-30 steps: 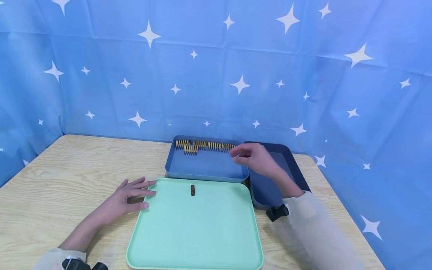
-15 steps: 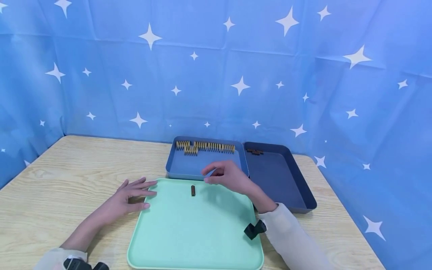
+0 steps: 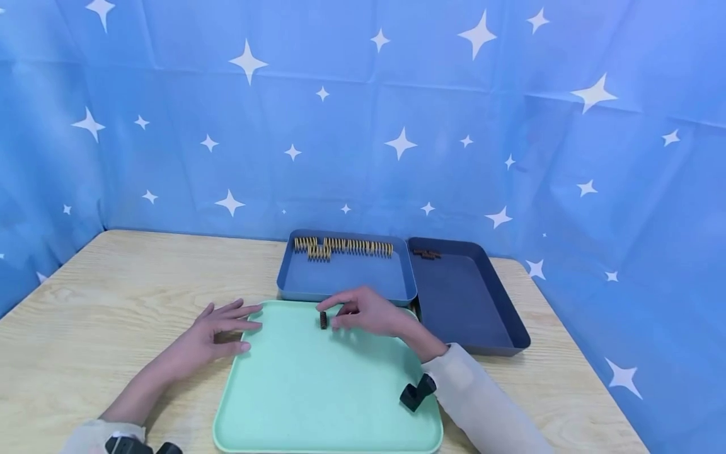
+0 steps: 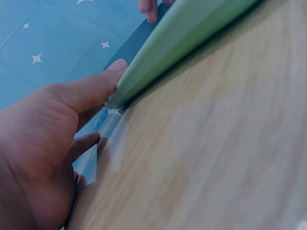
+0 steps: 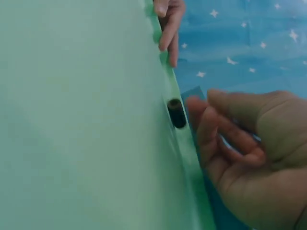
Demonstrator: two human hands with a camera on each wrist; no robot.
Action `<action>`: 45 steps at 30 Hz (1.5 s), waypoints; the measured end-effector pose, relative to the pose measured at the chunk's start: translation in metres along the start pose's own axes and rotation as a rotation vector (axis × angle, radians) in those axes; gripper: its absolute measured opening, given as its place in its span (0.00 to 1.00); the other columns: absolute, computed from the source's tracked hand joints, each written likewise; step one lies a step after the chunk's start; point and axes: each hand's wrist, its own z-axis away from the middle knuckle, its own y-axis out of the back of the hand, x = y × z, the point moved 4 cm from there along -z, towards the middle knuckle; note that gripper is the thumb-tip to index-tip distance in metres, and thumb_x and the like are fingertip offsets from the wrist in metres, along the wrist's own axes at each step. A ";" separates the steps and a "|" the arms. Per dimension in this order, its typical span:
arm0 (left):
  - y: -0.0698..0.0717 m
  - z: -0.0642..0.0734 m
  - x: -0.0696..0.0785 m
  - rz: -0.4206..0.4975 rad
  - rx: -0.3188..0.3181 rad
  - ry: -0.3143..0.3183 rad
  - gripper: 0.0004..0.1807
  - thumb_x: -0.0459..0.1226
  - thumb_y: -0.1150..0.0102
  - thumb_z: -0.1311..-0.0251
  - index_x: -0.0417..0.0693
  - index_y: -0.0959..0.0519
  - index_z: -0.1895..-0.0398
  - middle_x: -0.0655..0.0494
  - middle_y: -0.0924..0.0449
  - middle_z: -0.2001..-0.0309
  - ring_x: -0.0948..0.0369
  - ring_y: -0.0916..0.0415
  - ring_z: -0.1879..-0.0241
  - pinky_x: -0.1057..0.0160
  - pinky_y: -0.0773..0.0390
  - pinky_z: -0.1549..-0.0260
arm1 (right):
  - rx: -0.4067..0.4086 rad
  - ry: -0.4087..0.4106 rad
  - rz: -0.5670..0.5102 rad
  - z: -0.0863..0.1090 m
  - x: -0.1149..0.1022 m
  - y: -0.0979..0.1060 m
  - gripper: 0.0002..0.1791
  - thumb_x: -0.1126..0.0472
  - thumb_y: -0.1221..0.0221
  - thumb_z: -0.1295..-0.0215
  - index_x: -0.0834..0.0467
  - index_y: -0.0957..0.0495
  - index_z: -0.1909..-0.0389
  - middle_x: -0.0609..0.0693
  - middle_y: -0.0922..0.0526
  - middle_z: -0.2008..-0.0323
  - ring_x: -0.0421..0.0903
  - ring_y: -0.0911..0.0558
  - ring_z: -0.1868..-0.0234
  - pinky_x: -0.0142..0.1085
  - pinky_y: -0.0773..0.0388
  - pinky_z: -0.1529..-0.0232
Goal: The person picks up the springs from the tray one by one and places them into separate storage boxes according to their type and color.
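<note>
A small dark brown coil spring (image 3: 323,320) lies on the mint-green tray (image 3: 317,403) near its far edge. My right hand (image 3: 368,312) hovers right beside it, index finger reaching over the spring's far end and thumb to its right. In the right wrist view a gap shows between the fingertips (image 5: 194,103) and the spring (image 5: 176,114). Other fingers of that hand curl loosely toward the palm. My left hand (image 3: 210,334) rests at the tray's left far corner, fingers spread, with thumb and fingertips on the rim; it holds nothing.
Behind the green tray stands a blue tray (image 3: 351,277) with several yellow coil springs (image 3: 357,246) in a row along its back. Right of that, a dark navy tray (image 3: 465,302) holds several small brown springs (image 3: 426,254) at its back left. A star-patterned curtain (image 3: 340,113) hangs behind the table.
My right hand has moved left and nearer, from above the blue and navy trays to the brown spring on the green tray. The left hand has stayed put.
</note>
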 end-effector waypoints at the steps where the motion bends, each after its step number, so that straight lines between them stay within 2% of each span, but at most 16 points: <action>1: 0.000 0.000 0.000 0.001 0.000 -0.001 0.20 0.43 0.35 0.43 0.52 0.19 0.46 0.49 0.33 0.34 0.36 0.54 0.31 0.29 0.73 0.41 | -0.004 0.001 0.006 -0.001 0.001 -0.002 0.19 0.62 0.40 0.34 0.53 0.22 0.42 0.50 0.14 0.69 0.49 0.17 0.70 0.35 0.26 0.76; 4: 0.001 -0.001 0.001 0.008 -0.005 -0.004 0.20 0.42 0.35 0.43 0.51 0.19 0.46 0.48 0.33 0.34 0.36 0.54 0.31 0.29 0.73 0.41 | -0.004 -0.012 0.006 -0.002 0.006 -0.007 0.19 0.65 0.41 0.33 0.54 0.23 0.42 0.49 0.14 0.69 0.46 0.16 0.68 0.37 0.21 0.71; 8: 0.000 -0.002 0.000 0.012 -0.012 -0.003 0.20 0.43 0.35 0.42 0.51 0.19 0.46 0.48 0.33 0.34 0.36 0.55 0.30 0.29 0.73 0.41 | 0.033 -0.026 0.048 -0.001 0.008 -0.009 0.17 0.66 0.43 0.32 0.53 0.21 0.44 0.48 0.15 0.73 0.45 0.18 0.72 0.35 0.21 0.70; 10: 0.000 -0.002 0.000 0.010 -0.011 -0.001 0.20 0.43 0.35 0.42 0.51 0.19 0.45 0.49 0.33 0.34 0.37 0.55 0.30 0.29 0.73 0.41 | 0.062 -0.029 0.079 0.000 0.007 -0.008 0.16 0.66 0.43 0.32 0.51 0.20 0.46 0.47 0.15 0.74 0.45 0.20 0.76 0.33 0.25 0.74; 14: 0.001 -0.001 0.001 0.004 -0.003 0.000 0.20 0.42 0.35 0.42 0.52 0.19 0.46 0.50 0.33 0.34 0.37 0.54 0.30 0.29 0.73 0.40 | 0.108 -0.046 0.111 -0.001 0.006 -0.006 0.13 0.64 0.41 0.34 0.50 0.17 0.51 0.45 0.15 0.75 0.45 0.24 0.83 0.32 0.39 0.84; 17: 0.002 0.000 0.003 0.003 0.000 -0.002 0.20 0.42 0.35 0.42 0.51 0.19 0.46 0.50 0.33 0.34 0.36 0.54 0.31 0.29 0.73 0.41 | 0.128 -0.045 0.112 -0.002 0.006 -0.007 0.12 0.64 0.38 0.37 0.51 0.16 0.54 0.44 0.14 0.73 0.43 0.21 0.80 0.32 0.42 0.85; 21: 0.001 0.000 0.004 0.008 -0.005 0.002 0.20 0.43 0.35 0.42 0.51 0.19 0.46 0.50 0.33 0.34 0.36 0.54 0.31 0.29 0.73 0.40 | 0.135 -0.037 0.106 -0.002 0.008 -0.008 0.11 0.66 0.37 0.38 0.53 0.15 0.56 0.44 0.14 0.70 0.42 0.17 0.75 0.31 0.39 0.83; 24: 0.001 0.000 0.003 0.010 -0.004 0.006 0.20 0.43 0.35 0.43 0.52 0.19 0.46 0.50 0.33 0.34 0.36 0.54 0.31 0.29 0.73 0.40 | 0.133 -0.051 0.072 -0.001 0.008 -0.010 0.11 0.66 0.36 0.39 0.54 0.15 0.56 0.45 0.14 0.67 0.44 0.16 0.74 0.31 0.32 0.81; 29: 0.001 0.000 0.002 0.011 -0.002 0.003 0.20 0.43 0.35 0.42 0.52 0.19 0.46 0.50 0.33 0.34 0.37 0.54 0.31 0.29 0.73 0.40 | 0.126 -0.092 0.012 0.000 0.007 -0.010 0.13 0.67 0.35 0.40 0.55 0.16 0.54 0.48 0.15 0.61 0.47 0.16 0.73 0.37 0.22 0.73; 41: 0.002 0.000 0.003 0.002 -0.002 0.003 0.20 0.43 0.35 0.42 0.52 0.19 0.46 0.50 0.33 0.34 0.37 0.54 0.31 0.29 0.73 0.40 | 0.146 -0.139 0.049 0.005 0.009 -0.011 0.13 0.67 0.35 0.42 0.53 0.16 0.57 0.44 0.15 0.63 0.46 0.17 0.76 0.35 0.23 0.75; 45: 0.001 0.000 0.004 -0.004 -0.004 -0.001 0.20 0.43 0.35 0.42 0.52 0.19 0.46 0.50 0.33 0.34 0.36 0.53 0.31 0.30 0.73 0.40 | 0.168 -0.142 0.077 0.010 0.006 -0.012 0.13 0.68 0.35 0.42 0.53 0.16 0.56 0.43 0.15 0.62 0.44 0.17 0.74 0.36 0.23 0.76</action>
